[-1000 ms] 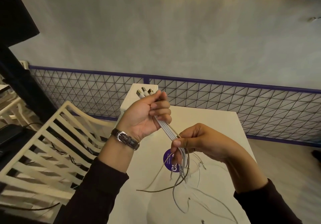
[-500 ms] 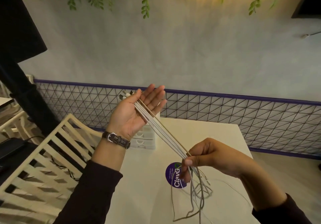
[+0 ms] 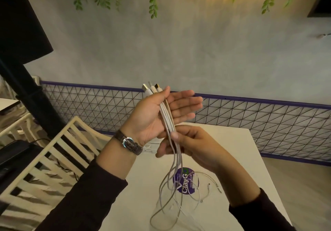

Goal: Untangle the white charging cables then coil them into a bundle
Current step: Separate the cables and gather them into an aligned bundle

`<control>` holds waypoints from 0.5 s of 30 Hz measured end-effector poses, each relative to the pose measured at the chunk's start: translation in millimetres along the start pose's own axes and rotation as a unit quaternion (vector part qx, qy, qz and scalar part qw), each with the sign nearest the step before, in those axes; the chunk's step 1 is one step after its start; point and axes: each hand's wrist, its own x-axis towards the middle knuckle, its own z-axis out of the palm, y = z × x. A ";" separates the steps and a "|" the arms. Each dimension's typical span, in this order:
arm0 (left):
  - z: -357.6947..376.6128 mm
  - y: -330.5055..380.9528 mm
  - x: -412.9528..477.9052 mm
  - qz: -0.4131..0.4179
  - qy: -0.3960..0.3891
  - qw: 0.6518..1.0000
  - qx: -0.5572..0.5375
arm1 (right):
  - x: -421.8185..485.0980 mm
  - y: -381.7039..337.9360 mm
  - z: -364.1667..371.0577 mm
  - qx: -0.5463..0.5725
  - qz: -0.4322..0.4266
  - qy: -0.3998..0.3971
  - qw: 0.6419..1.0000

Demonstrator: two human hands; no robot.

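Several white charging cables (image 3: 167, 117) lie side by side across the palm of my left hand (image 3: 152, 116), which is raised above the table with its fingers straight. The thumb pins them near their plugs (image 3: 150, 88), which stick out above the hand. Just below the palm, my right hand (image 3: 193, 146) pinches the same cables between thumb and fingers. Beneath it the loose lengths (image 3: 172, 200) hang down and loop on the white table (image 3: 250, 159).
A round purple sticker (image 3: 186, 178) lies on the table under the cable loops. A white slatted chair (image 3: 53, 159) stands on the left. A wire mesh fence (image 3: 268, 119) runs behind the table, below a grey wall. Green leaves hang from above.
My right hand has slid up the cables until it sits just under my left palm. My left hand has moved to the right, with the plugs now pointing upward.
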 end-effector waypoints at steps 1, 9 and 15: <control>1.4 -2.4 -0.5 -0.004 0.006 1.000 0.018 | 4.4 -2.1 1.5 -0.008 -0.008 0.020 1.000; -9.3 -3.5 -6.2 -0.023 -0.003 1.000 0.000 | -3.9 9.3 -4.0 -0.091 0.001 0.036 0.995; -14.8 6.5 -20.2 0.031 -0.096 0.991 -0.085 | -20.3 27.6 -4.2 -0.102 0.015 0.013 0.995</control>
